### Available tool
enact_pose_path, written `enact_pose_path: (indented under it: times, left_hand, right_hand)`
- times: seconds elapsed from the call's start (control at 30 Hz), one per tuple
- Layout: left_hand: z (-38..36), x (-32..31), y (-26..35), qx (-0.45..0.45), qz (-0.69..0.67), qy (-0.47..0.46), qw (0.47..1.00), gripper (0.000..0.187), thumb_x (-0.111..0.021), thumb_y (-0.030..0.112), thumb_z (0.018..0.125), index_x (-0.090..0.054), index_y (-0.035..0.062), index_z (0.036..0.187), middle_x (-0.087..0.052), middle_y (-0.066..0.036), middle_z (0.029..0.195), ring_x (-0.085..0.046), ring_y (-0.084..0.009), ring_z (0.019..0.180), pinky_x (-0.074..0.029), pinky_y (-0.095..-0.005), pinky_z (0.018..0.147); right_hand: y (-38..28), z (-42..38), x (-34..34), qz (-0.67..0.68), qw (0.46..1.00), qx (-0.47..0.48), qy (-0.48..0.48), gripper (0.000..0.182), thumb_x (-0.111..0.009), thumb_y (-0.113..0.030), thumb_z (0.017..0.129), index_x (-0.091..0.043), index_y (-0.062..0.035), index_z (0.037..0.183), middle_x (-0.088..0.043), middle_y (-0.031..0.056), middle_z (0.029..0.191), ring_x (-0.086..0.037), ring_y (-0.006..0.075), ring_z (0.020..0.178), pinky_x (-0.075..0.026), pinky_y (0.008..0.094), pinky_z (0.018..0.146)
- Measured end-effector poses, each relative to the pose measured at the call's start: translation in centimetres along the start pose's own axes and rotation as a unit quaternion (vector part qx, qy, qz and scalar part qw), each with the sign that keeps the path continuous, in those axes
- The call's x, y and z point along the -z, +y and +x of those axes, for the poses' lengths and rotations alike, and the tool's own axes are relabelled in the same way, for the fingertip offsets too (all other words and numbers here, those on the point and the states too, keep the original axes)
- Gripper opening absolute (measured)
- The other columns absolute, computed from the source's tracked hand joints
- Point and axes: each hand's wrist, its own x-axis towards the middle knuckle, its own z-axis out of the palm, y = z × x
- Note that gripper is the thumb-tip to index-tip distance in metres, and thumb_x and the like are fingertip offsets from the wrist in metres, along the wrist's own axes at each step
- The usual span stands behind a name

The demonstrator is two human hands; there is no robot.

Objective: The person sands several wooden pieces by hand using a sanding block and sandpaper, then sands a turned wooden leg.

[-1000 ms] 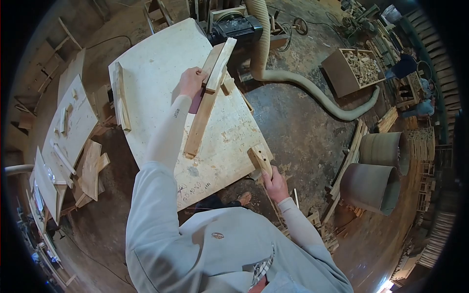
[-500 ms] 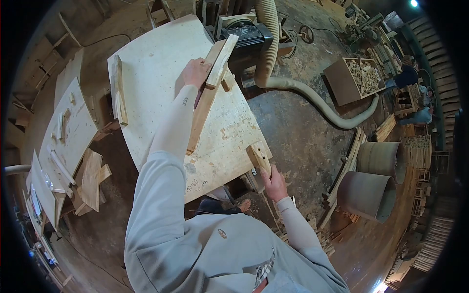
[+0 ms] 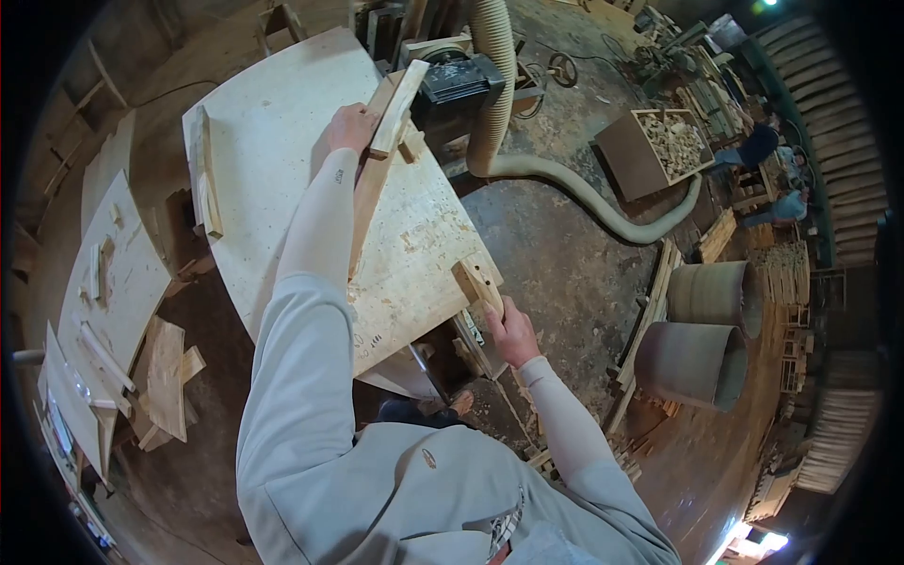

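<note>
My left hand (image 3: pixel 349 128) is closed at the far end of a long wooden board (image 3: pixel 373 193) that lies across the pale plywood tabletop (image 3: pixel 273 151). Its fingertips are partly hidden at the board's edge. Against that board leans a shorter light wooden strip (image 3: pixel 400 108), a small wood block (image 3: pixel 411 144) beside it. Near the front right corner, my right hand (image 3: pixel 513 334) grips a short wooden piece with dark holes (image 3: pixel 478 285), the thumb lying along it. Wood shavings are scattered on the tabletop between my hands.
A black motor (image 3: pixel 461 80) and a ribbed hose (image 3: pixel 565 174) stand beyond the table. To the right are a box of wood scraps (image 3: pixel 650 155) and two large drums (image 3: pixel 692 363). Plywood sheets (image 3: pixel 118 268) lie at left. People (image 3: pixel 763 155) work far right.
My view has shifted slightly, so the table and both hands appear a little further left and higher. Both hands keep nearly the same places on the wood.
</note>
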Motion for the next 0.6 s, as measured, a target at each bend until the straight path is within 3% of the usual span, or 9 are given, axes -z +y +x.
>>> enact_pose_path:
  times: [0.1, 0.13, 0.17, 0.23, 0.27, 0.3, 0.33, 0.4, 0.6]
  left_hand:
    - [1.8, -1.4, -0.9, -0.003, -0.002, -0.054, 0.999, 0.041, -0.057, 0.040, 0.104, -0.080, 0.0140, 0.126, -0.076, -0.025, 0.127, -0.069, -0.0486, 0.124, -0.056, -0.0579, 0.105]
    - [0.0, 0.9, 1.4, -0.017, -0.034, -0.066, 0.997, 0.041, -0.058, 0.039, 0.104, -0.079, 0.0065, 0.119, -0.075, -0.029, 0.123, -0.069, -0.0494, 0.121, -0.056, -0.0543, 0.101]
    - [1.7, -1.5, -3.4, -0.096, 0.002, -0.024, 0.995, 0.039, -0.059, 0.035, 0.104, -0.079, 0.0045, 0.118, -0.075, -0.030, 0.121, -0.070, -0.0504, 0.118, -0.056, -0.0547, 0.098]
    - [4.9, -4.6, -6.6, -0.110, -0.096, -0.059, 0.987, 0.034, -0.064, 0.031, 0.103, -0.078, 0.0015, 0.113, -0.076, -0.030, 0.115, -0.070, -0.0524, 0.108, -0.055, -0.0580, 0.091]
    - [5.1, -3.8, -4.6, -0.044, -0.094, -0.096, 0.990, 0.040, -0.062, 0.031, 0.105, -0.077, -0.0001, 0.125, -0.074, -0.030, 0.128, -0.067, -0.0515, 0.123, -0.053, -0.0568, 0.106]
    - [5.7, -4.1, -6.5, -0.096, -0.019, -0.054, 0.994, 0.038, -0.062, 0.028, 0.104, -0.077, -0.0011, 0.123, -0.075, -0.032, 0.123, -0.069, -0.0536, 0.117, -0.054, -0.0583, 0.102]
    - [4.0, -2.0, -3.3, -0.071, -0.033, -0.075, 0.994, 0.036, -0.062, 0.028, 0.105, -0.077, -0.0008, 0.121, -0.075, -0.033, 0.120, -0.069, -0.0543, 0.115, -0.054, -0.0593, 0.099]
    - [5.2, -3.0, -3.2, -0.096, 0.013, -0.051, 0.994, 0.036, -0.063, 0.029, 0.106, -0.077, -0.0006, 0.120, -0.076, -0.032, 0.118, -0.070, -0.0535, 0.112, -0.055, -0.0576, 0.097]
    - [5.7, -2.8, -1.2, -0.114, 0.036, -0.044, 0.992, 0.035, -0.066, 0.029, 0.107, -0.079, -0.0016, 0.119, -0.078, -0.030, 0.115, -0.074, -0.0495, 0.112, -0.057, -0.0534, 0.097]
  right_hand:
    - [1.1, 0.2, 0.0, -0.007, 1.000, -0.015, 0.004, 0.049, -0.060, -0.050, 0.112, -0.064, -0.0031, 0.124, -0.075, 0.0316, 0.101, -0.073, 0.0544, 0.100, -0.055, 0.0603, 0.085]
    - [1.4, 0.6, 0.3, 0.001, 0.999, -0.032, 0.002, 0.049, -0.059, -0.050, 0.113, -0.066, -0.0029, 0.125, -0.076, 0.0306, 0.102, -0.074, 0.0529, 0.101, -0.056, 0.0576, 0.087]
    - [0.4, 0.6, 0.6, 0.014, 0.999, -0.032, -0.017, 0.049, -0.059, -0.051, 0.113, -0.066, -0.0037, 0.124, -0.076, 0.0300, 0.102, -0.074, 0.0533, 0.101, -0.057, 0.0575, 0.088]
    - [0.1, 1.2, 1.2, 0.029, 0.999, -0.041, -0.020, 0.050, -0.059, -0.053, 0.112, -0.067, -0.0047, 0.122, -0.077, 0.0294, 0.102, -0.073, 0.0541, 0.100, -0.057, 0.0583, 0.089]
    - [0.7, 1.7, 1.5, 0.033, 0.998, -0.040, -0.021, 0.050, -0.058, -0.054, 0.112, -0.066, -0.0050, 0.121, -0.077, 0.0293, 0.103, -0.073, 0.0545, 0.100, -0.056, 0.0592, 0.089]
    - [0.9, 1.8, 1.4, 0.027, 0.999, -0.023, -0.020, 0.051, -0.057, -0.054, 0.112, -0.065, -0.0053, 0.122, -0.077, 0.0299, 0.103, -0.073, 0.0546, 0.100, -0.056, 0.0606, 0.089]
    - [1.1, 2.0, 1.7, 0.020, 1.000, -0.007, -0.018, 0.051, -0.056, -0.055, 0.113, -0.064, -0.0056, 0.123, -0.076, 0.0304, 0.103, -0.072, 0.0547, 0.100, -0.055, 0.0620, 0.089]
    - [0.9, 2.0, 2.6, -0.009, 0.999, -0.016, -0.029, 0.062, -0.052, -0.065, 0.111, -0.063, -0.0088, 0.133, -0.077, 0.0294, 0.119, -0.071, 0.0532, 0.111, -0.055, 0.0606, 0.097]
    - [0.4, 1.5, 4.0, 0.015, 1.000, 0.011, -0.002, 0.054, -0.050, -0.058, 0.113, -0.060, -0.0066, 0.125, -0.075, 0.0319, 0.104, -0.071, 0.0556, 0.100, -0.053, 0.0648, 0.089]
